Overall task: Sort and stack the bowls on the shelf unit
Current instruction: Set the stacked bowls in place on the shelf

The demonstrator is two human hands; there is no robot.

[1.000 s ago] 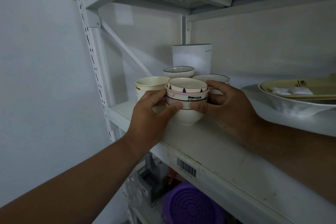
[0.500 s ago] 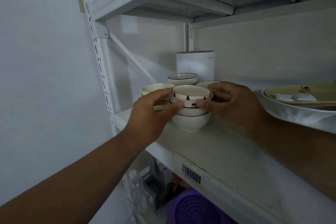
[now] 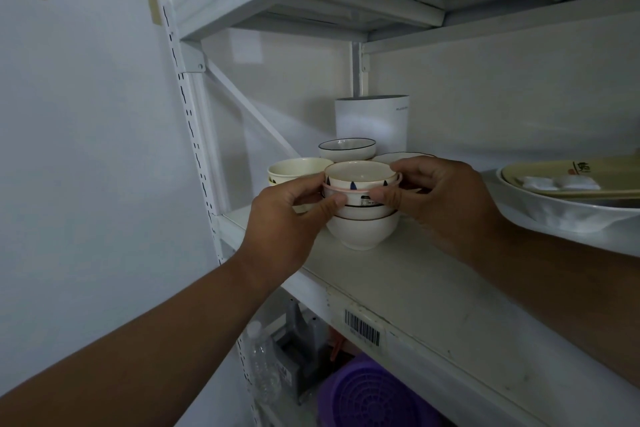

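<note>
Pink-rimmed bowl [image 3: 360, 191]: second from the top of the stack, and I see my fingers pinching it from both sides.
Left hand [image 3: 287, 218]: thumb and forefinger curled onto the left edge of the pink-rimmed bowl, thumb tip on its wall.
Right hand [image 3: 440, 199]: fingers wrapped round the right side of the same two upper bowls, thumb in front on the wall.
Top bowl [image 3: 360, 175]: cream with small dark triangles, nested inside the pink-rimmed one, level.
Lower bowls [image 3: 362, 227]: two white ones with dark rims nested under my grip; the lowest stands on the shelf [image 3: 433, 291].
Stack position: near the front left of the middle shelf, upright.
Cream bowls [image 3: 294, 170]: just left of the stack, behind my left hand; how many are stacked there I cannot tell.
Black-rimmed bowl [image 3: 347, 149]: behind the stack.
White canister [image 3: 372, 125]: upright at the back, by the rear post.
Large white dish [image 3: 568, 208]: far right, holding a yellowish plate [image 3: 561, 172].
Barcode label [image 3: 362, 328]: on the shelf's front edge.
Below: purple basket [image 3: 374, 395] and a clear bottle [image 3: 263, 364].
</note>
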